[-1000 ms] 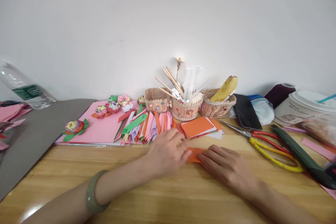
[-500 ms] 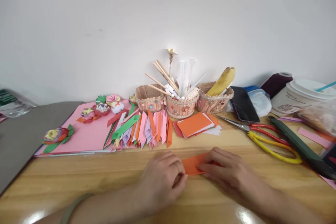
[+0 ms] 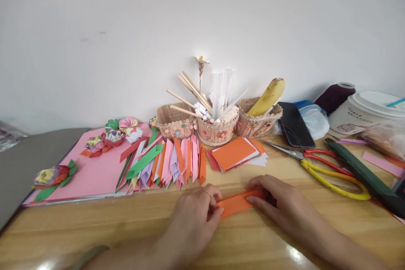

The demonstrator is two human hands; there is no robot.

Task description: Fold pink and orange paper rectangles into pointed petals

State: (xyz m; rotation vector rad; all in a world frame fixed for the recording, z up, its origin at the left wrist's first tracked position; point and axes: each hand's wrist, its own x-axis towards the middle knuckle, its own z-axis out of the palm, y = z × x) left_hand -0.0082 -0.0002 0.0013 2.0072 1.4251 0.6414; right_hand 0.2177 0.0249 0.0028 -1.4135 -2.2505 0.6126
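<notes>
A narrow strip of orange paper (image 3: 236,204), which looks folded lengthwise, lies between my hands near the front of the wooden table. Its left end is pinched by my left hand (image 3: 198,215), a ring on one finger. My right hand (image 3: 281,202) grips the other end, thumb in front and fingers curled behind. Just beyond is a stack of orange, red and white paper pieces (image 3: 234,154). To its left lies a row of folded paper strips (image 3: 171,160) in green, pink, purple and orange.
Pink sheets (image 3: 95,177) at left bear several paper flowers (image 3: 110,135). Three decorated baskets (image 3: 217,133) stand along the wall, with sticks, cotton swabs and a banana (image 3: 268,98). Scissors (image 3: 335,173), a green-black cutter (image 3: 363,173), a phone (image 3: 295,124) and a tub (image 3: 370,114) are at right.
The orange paper looks narrower and is tilted, its right end now higher. My right thumb has shifted along its upper edge. The camera view has moved slightly.
</notes>
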